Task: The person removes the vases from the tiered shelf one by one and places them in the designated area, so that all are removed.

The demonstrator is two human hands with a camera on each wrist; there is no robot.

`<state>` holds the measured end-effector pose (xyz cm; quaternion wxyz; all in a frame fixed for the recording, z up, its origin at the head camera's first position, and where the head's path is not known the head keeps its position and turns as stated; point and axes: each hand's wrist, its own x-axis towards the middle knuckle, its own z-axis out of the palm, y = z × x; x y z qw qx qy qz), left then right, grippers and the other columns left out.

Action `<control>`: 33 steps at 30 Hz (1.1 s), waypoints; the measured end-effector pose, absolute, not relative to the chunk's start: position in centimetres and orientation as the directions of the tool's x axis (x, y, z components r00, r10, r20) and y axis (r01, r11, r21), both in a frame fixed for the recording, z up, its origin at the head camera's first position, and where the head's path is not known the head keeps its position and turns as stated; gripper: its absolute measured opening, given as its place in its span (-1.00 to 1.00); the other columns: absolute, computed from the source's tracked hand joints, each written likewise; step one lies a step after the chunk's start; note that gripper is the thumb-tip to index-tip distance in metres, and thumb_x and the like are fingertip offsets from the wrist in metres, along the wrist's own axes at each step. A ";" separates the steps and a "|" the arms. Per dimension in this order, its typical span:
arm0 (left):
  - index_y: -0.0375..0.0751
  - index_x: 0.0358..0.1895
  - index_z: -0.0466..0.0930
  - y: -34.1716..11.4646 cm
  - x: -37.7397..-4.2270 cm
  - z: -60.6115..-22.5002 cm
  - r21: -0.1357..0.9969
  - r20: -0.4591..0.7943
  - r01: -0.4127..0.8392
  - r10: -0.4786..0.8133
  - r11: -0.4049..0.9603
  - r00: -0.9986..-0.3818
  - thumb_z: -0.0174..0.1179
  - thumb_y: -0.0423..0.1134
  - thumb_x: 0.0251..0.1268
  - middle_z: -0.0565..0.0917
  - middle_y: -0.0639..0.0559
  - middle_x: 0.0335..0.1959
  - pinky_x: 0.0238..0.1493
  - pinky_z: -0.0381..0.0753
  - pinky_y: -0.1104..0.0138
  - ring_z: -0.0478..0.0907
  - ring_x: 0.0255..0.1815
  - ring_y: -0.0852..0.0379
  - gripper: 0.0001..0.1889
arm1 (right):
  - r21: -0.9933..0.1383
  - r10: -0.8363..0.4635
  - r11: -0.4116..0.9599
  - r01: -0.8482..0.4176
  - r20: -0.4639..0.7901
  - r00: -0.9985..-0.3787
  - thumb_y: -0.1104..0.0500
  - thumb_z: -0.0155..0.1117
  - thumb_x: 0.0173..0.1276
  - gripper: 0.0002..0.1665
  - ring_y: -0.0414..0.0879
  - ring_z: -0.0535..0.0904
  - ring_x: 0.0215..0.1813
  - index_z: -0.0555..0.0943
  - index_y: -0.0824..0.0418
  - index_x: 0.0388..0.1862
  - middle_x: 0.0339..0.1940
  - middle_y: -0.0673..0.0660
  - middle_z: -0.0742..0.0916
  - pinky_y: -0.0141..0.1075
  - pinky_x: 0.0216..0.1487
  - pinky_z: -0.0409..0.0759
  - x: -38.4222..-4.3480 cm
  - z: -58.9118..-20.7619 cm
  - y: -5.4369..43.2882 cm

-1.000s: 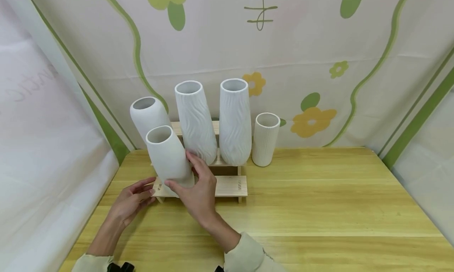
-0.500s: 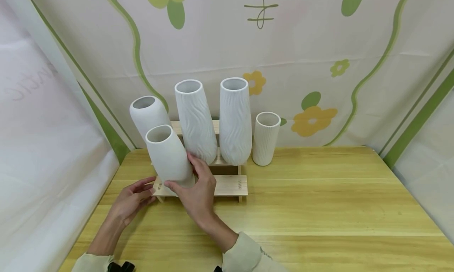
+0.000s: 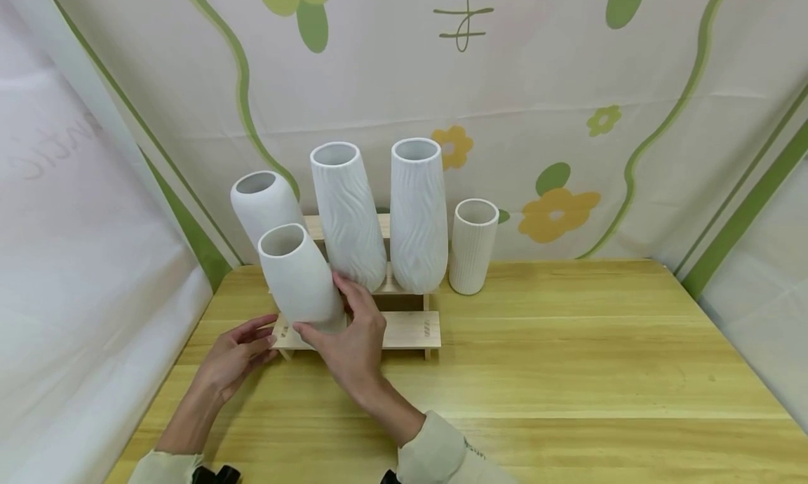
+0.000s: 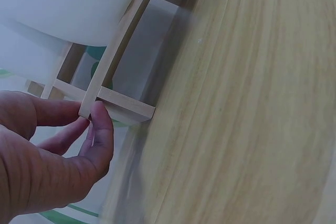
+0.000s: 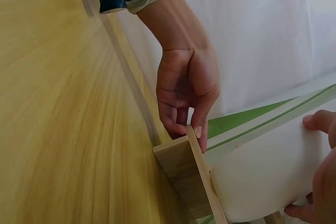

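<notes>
A smooth white vase (image 3: 297, 277) stands at the left end of the lowest board of a stepped wooden shelf (image 3: 412, 330). My right hand (image 3: 355, 340) grips its lower body, thumb in front and fingers on the right side. In the right wrist view, only part of the right hand (image 5: 324, 182) shows against the vase (image 5: 265, 179). My left hand (image 3: 230, 358) is at the board's left end. The left wrist view shows the left hand (image 4: 58, 161) pinching that board end (image 4: 90, 103) between thumb and fingers. The vase's base is partly hidden by the right hand in the head view.
Behind stand another smooth white vase (image 3: 261, 207) and two tall wavy-patterned vases (image 3: 350, 224), on the shelf's higher level. A short ribbed vase (image 3: 473, 249) is right of the shelf on the wooden table (image 3: 568, 372). Printed cloth (image 3: 379, 84) hangs behind.
Almost nothing differs. The gripped vase's top has shifted very slightly; both hands keep their places.
</notes>
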<state>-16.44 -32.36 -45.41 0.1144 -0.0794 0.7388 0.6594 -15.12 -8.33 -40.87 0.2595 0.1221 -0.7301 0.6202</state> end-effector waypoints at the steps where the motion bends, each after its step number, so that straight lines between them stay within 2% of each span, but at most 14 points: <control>1: -0.37 0.66 0.22 -32.4 -16.4 -45.4 0.956 -0.275 -0.269 0.034 0.117 -0.961 0.17 -0.35 0.66 0.54 0.04 0.17 0.10 0.78 0.43 0.67 0.03 0.25 -0.37 | -0.845 0.141 0.196 -0.497 0.526 -0.839 0.17 0.89 -0.08 0.00 -0.02 0.71 0.31 0.65 0.20 0.40 0.34 0.13 0.72 -0.11 0.30 0.78 -15.1 -40.9 -8.3; 4: -0.37 0.66 0.22 -32.4 -16.5 -45.5 0.956 -0.275 -0.269 0.033 0.112 -0.961 0.18 -0.35 0.66 0.55 0.04 0.18 0.11 0.78 0.43 0.67 0.03 0.26 -0.36 | -0.856 0.135 0.185 -0.483 0.508 -0.850 0.16 0.89 -0.09 0.01 -0.04 0.71 0.29 0.65 0.19 0.41 0.33 0.12 0.71 -0.17 0.29 0.78 -15.1 -40.8 -8.2; 9: -0.37 0.67 0.21 -32.4 -16.4 -45.5 0.958 -0.272 -0.267 0.036 0.107 -0.962 0.17 -0.35 0.66 0.55 0.05 0.18 0.11 0.78 0.43 0.67 0.04 0.26 -0.36 | -0.869 0.124 0.179 -0.462 0.486 -0.865 0.15 0.89 -0.09 0.02 -0.03 0.67 0.32 0.65 0.18 0.42 0.29 0.13 0.68 -0.12 0.31 0.77 -14.9 -40.7 -8.0; 14: -0.37 0.66 0.23 -32.3 -16.4 -45.4 0.958 -0.271 -0.267 0.033 0.101 -0.962 0.17 -0.34 0.66 0.55 0.05 0.17 0.11 0.78 0.43 0.66 0.04 0.27 -0.37 | -0.871 0.116 0.178 -0.458 0.481 -0.869 0.15 0.88 -0.08 0.01 -0.04 0.66 0.31 0.63 0.15 0.42 0.28 0.12 0.66 -0.17 0.31 0.76 -14.8 -40.8 -8.0; 19: -0.36 0.63 0.28 -32.3 -16.4 -45.4 0.962 -0.262 -0.258 0.029 0.089 -0.965 0.19 -0.35 0.65 0.58 0.07 0.14 0.10 0.79 0.43 0.67 0.02 0.27 -0.40 | -0.836 0.105 0.212 -0.506 0.534 -0.839 0.14 0.85 -0.05 -0.03 -0.04 0.69 0.30 0.60 0.15 0.38 0.29 0.11 0.71 -0.04 0.28 0.78 -14.6 -41.1 -8.1; 24: -0.42 0.65 0.19 -32.3 -16.3 -45.4 0.961 -0.263 -0.260 0.022 0.092 -0.965 0.17 -0.37 0.65 0.58 0.09 0.13 0.12 0.79 0.42 0.68 0.02 0.29 -0.36 | -0.813 0.076 0.204 -0.545 0.568 -0.820 0.18 0.85 -0.07 -0.05 -0.03 0.76 0.20 0.60 0.17 0.35 0.23 0.13 0.78 -0.11 0.22 0.81 -14.5 -41.2 -8.1; 30: -0.45 0.67 0.10 -32.3 -16.3 -45.4 0.956 -0.280 -0.278 0.012 0.094 -0.960 0.15 -0.39 0.65 0.57 0.12 0.13 0.14 0.78 0.43 0.67 0.02 0.33 -0.32 | -0.824 0.023 0.162 -0.542 0.553 -0.833 0.22 0.86 -0.10 -0.03 0.02 0.78 0.16 0.59 0.19 0.34 0.23 0.15 0.77 -0.11 0.20 0.82 -14.2 -41.0 -7.5; 33: -0.46 0.67 0.09 -32.3 -16.3 -45.5 0.957 -0.281 -0.279 0.015 0.085 -0.960 0.17 -0.39 0.64 0.58 0.16 0.12 0.14 0.78 0.42 0.67 0.02 0.34 -0.31 | -0.838 -0.008 0.152 -0.523 0.528 -0.849 0.22 0.85 -0.10 -0.03 0.01 0.76 0.20 0.58 0.15 0.34 0.25 0.11 0.76 -0.16 0.17 0.82 -13.9 -40.8 -7.0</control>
